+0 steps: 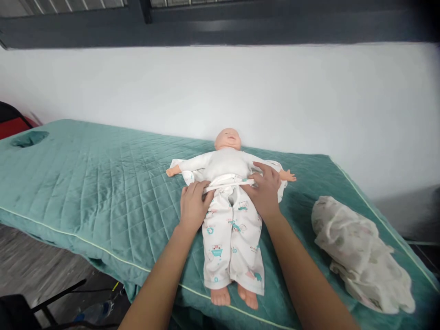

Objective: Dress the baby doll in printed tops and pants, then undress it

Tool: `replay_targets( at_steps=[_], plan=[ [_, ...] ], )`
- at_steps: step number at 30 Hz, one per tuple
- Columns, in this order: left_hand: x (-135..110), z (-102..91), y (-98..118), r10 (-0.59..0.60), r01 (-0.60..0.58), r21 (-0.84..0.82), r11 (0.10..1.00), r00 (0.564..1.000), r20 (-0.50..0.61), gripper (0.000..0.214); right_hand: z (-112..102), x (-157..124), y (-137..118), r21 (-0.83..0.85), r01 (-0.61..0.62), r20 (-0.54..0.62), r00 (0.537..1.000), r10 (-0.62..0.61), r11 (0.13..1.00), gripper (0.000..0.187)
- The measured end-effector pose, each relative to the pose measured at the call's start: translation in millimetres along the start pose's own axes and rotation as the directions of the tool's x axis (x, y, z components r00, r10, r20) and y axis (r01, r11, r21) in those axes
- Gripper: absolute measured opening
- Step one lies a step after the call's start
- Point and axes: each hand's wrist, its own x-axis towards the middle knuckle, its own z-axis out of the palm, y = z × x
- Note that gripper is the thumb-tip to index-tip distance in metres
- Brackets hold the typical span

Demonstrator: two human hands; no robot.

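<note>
A baby doll lies on its back with its arms spread and its bare feet toward me. It wears a white top and white printed trousers. At the waist on the left side, my left hand is closed on the trousers' waistband, thumb and fingers at its edge. My right hand grips the same waistband on the other side, the thumb low and the fingers bent over the cloth. White printed cloth lies under the doll's arms. The fingertips are partly hidden in the folds.
A green quilted cover spreads over the bed under the doll. To the right rests a bundled white cloth. Behind the bed stands a white wall. A hole shows at the bed's left end, and a plastic bottle lies on the floor.
</note>
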Motion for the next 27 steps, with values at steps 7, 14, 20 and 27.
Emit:
replay_targets(
  at_steps=[7, 14, 20, 27],
  plan=[
    [-1, 0.0, 3, -0.102, 0.103, -0.077, 0.992, 0.995, 0.021, 0.020, -10, -25, -5, 0.007, -0.109, -0.014, 0.994, 0.110, 0.994, 0.011],
    [-2, -1.2, 3, -0.107, 0.110, -0.070, 0.992, 0.994, 0.034, 0.017, -18, -55, -14, 0.025, -0.220, -0.006, 0.975, 0.220, 0.975, 0.008],
    [-2, -0.1, 2, -0.106, 0.108, -0.053, 0.993, 0.994, 0.037, 0.015, -21, -69, -21, 0.093, -0.219, 0.006, 0.976, 0.220, 0.971, 0.011],
    [-2, 0.1, 2, -0.106, 0.108, -0.051, 0.993, 0.994, 0.028, 0.015, -29, -73, -29, 0.178, -0.176, 0.029, 0.984, 0.173, 0.968, 0.013]
  ],
)
